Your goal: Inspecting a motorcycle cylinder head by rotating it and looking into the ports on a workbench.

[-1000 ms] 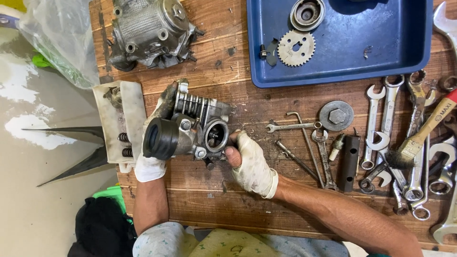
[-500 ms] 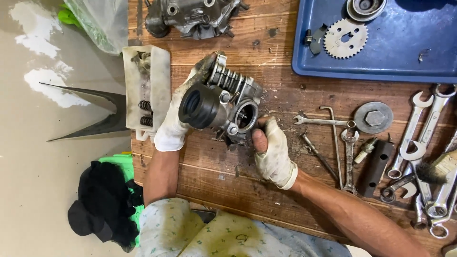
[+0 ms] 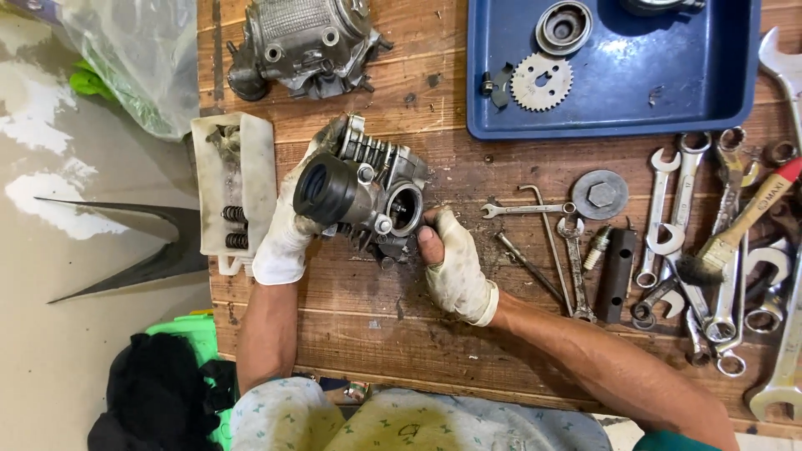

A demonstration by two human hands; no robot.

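**Engine part steadied on the bench**

Our left hand (image 3: 284, 238) grips the engine part (image 3: 368, 196) from its left side; our right hand (image 3: 455, 267) now braces its lower right edge, thumb pressed against it. Since a moment ago it has barely turned. It sits mid-bench (image 3: 368, 334), grimy, finned, black rubber sleeve facing us.

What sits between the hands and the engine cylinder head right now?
Nothing visible. The left hand grips the cylinder head from its left side, and the right hand touches its lower right edge, thumb against it. Both wear dirty white gloves.
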